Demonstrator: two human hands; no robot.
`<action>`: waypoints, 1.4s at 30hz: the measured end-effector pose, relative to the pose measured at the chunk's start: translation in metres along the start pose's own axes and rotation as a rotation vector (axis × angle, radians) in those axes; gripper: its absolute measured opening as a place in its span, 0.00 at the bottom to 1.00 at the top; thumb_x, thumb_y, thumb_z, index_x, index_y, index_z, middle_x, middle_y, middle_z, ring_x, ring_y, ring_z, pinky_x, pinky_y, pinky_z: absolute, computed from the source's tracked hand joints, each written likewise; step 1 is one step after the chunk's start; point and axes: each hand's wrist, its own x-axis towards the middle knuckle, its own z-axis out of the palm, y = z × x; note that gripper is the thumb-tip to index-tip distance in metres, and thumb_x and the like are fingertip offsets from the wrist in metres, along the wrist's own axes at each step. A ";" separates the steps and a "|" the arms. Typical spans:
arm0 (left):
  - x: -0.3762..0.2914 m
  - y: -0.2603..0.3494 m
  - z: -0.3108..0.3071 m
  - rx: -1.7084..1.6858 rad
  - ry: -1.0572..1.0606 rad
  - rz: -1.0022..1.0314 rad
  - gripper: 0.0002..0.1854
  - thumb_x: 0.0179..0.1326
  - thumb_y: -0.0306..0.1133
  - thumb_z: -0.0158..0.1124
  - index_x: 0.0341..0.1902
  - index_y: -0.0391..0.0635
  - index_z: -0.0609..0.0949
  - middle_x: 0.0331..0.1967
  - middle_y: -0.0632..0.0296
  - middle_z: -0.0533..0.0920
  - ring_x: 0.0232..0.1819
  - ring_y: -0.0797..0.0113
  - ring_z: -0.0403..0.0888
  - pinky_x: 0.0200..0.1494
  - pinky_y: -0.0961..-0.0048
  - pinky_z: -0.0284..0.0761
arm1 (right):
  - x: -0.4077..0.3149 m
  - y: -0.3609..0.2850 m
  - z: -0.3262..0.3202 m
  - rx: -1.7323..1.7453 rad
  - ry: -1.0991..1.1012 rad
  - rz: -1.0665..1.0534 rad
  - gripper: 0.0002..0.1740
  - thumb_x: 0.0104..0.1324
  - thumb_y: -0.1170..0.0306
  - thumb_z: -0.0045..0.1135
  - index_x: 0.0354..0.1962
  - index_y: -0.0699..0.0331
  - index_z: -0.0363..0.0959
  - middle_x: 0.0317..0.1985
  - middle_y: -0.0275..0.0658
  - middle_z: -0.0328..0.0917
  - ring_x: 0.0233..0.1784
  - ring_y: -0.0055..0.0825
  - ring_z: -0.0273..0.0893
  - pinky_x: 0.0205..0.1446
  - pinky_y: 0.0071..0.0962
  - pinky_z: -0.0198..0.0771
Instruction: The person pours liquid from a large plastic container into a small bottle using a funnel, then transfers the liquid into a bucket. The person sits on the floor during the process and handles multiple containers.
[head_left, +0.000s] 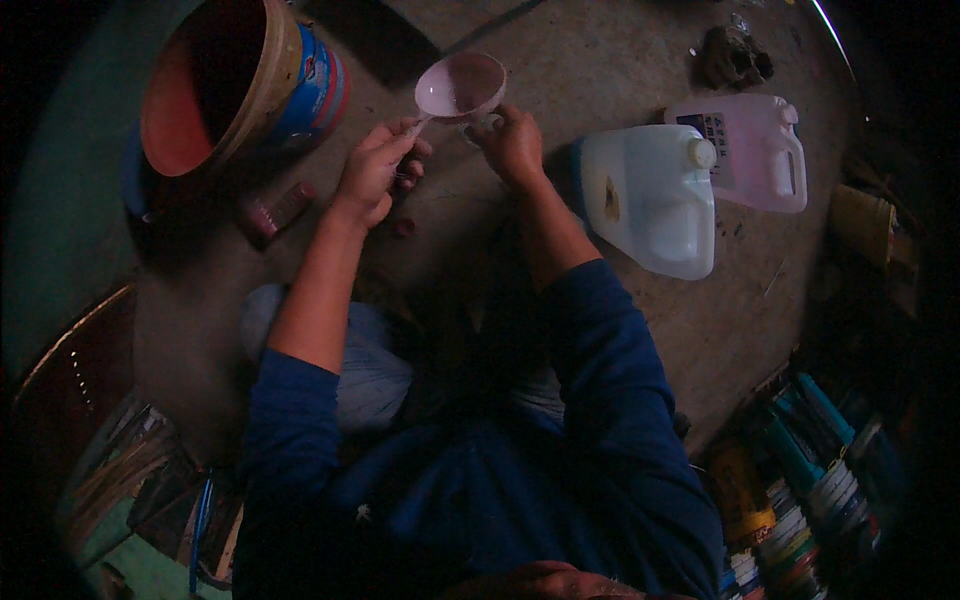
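Both hands hold a pale plastic funnel above the concrete floor. My left hand grips something narrow and whitish at the funnel's left edge; what it is cannot be made out. My right hand pinches the funnel's right side, near a small pale loop. To the right stands a translucent jug with a white cap, and behind it a jug of pink liquid with a label. Left of my left hand a reddish bottle lies on the floor, with a small red cap nearer my left wrist.
A large bucket with a blue and red outside opens towards me at the upper left. A dark lump lies at the upper right. Stacked containers fill the lower right, wooden strips the lower left.
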 end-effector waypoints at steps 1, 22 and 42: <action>0.001 -0.002 0.000 0.032 0.003 0.012 0.12 0.72 0.36 0.58 0.55 0.49 0.76 0.38 0.63 0.83 0.30 0.76 0.76 0.33 0.78 0.67 | -0.001 -0.003 0.000 -0.015 0.001 0.011 0.29 0.53 0.59 0.75 0.53 0.58 0.81 0.43 0.53 0.85 0.46 0.51 0.84 0.50 0.45 0.78; 0.015 -0.029 0.013 0.103 -0.071 -0.040 0.13 0.73 0.37 0.57 0.56 0.46 0.77 0.33 0.67 0.80 0.24 0.83 0.66 0.26 0.85 0.62 | -0.132 0.051 -0.223 -0.652 0.662 -0.416 0.28 0.57 0.71 0.73 0.56 0.62 0.76 0.53 0.47 0.79 0.57 0.47 0.76 0.61 0.43 0.73; 0.026 -0.053 0.003 0.183 -0.034 0.107 0.15 0.74 0.40 0.57 0.59 0.48 0.77 0.32 0.68 0.81 0.19 0.85 0.63 0.21 0.84 0.59 | -0.115 0.069 -0.259 0.111 0.223 0.275 0.35 0.70 0.58 0.65 0.70 0.60 0.65 0.26 0.32 0.74 0.21 0.19 0.67 0.24 0.26 0.67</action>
